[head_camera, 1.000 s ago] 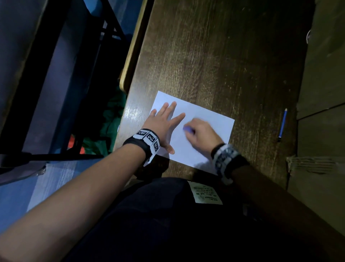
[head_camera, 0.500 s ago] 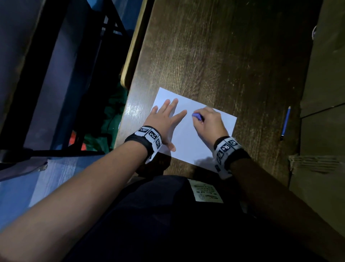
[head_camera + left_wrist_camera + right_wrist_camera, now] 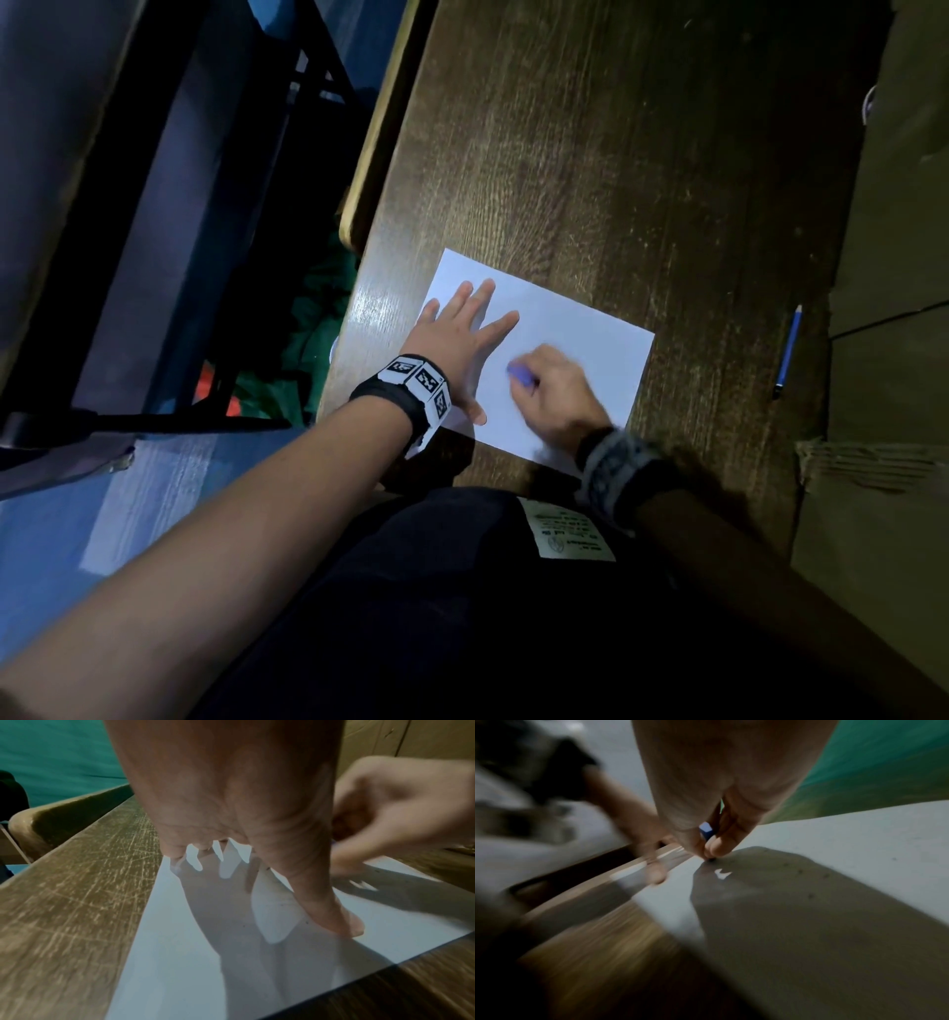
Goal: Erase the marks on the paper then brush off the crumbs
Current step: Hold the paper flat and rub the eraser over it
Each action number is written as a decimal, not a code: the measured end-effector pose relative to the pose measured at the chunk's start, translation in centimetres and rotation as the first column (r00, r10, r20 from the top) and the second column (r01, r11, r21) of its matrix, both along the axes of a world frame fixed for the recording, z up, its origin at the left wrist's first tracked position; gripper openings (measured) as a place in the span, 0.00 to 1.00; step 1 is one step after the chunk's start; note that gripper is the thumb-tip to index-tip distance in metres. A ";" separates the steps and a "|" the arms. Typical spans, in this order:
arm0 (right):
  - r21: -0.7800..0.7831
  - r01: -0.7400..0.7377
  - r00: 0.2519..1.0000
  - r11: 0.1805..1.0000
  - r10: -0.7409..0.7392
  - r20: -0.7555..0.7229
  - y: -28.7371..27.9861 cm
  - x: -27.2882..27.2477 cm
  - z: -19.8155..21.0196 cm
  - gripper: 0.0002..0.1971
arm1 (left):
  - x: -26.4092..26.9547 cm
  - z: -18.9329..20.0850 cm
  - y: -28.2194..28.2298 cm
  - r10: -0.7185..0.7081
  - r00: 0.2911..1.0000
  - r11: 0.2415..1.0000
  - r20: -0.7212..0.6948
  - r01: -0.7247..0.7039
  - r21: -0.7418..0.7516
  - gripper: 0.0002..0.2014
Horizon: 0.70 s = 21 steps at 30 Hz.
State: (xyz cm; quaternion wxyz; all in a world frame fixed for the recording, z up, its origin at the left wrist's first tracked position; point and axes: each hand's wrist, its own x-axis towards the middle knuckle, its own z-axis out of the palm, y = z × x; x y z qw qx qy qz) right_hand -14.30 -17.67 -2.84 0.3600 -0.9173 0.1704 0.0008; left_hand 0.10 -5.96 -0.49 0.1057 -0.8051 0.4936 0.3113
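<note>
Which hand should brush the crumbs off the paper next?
Probably the left hand: it lies flat and free on the paper, while the right hand pinches the eraser.

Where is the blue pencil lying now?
In the head view, the blue pencil lies alone on the dark wooden table, right of the white paper sheet.

The dark scratched wooden tabletop (image 3: 642,169) carries a white paper (image 3: 580,329) near its front edge and a blue pencil (image 3: 788,352) well to the right.

place: study or classroom-like room | cues: worn wooden desk (image 3: 642,169); pen (image 3: 788,352); cardboard boxes (image 3: 893,360)
</note>
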 end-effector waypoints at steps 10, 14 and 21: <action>-0.064 0.212 0.977 0.975 -0.211 0.021 -3.2 1.6 0.0 0.05 | -0.1 0.0 0.0 -0.002 1.000 1.000 0.009 0.003 -0.009 0.71; -0.004 -0.295 0.955 0.956 0.294 0.038 0.9 -2.8 0.6 0.02 | 0.1 -0.3 0.1 0.009 1.000 1.000 0.007 -0.008 -0.025 0.71; -0.058 0.260 0.966 0.964 -0.258 0.031 -4.2 1.9 -0.2 0.07 | 0.0 -0.1 0.0 -0.002 1.000 1.000 0.001 0.002 -0.010 0.72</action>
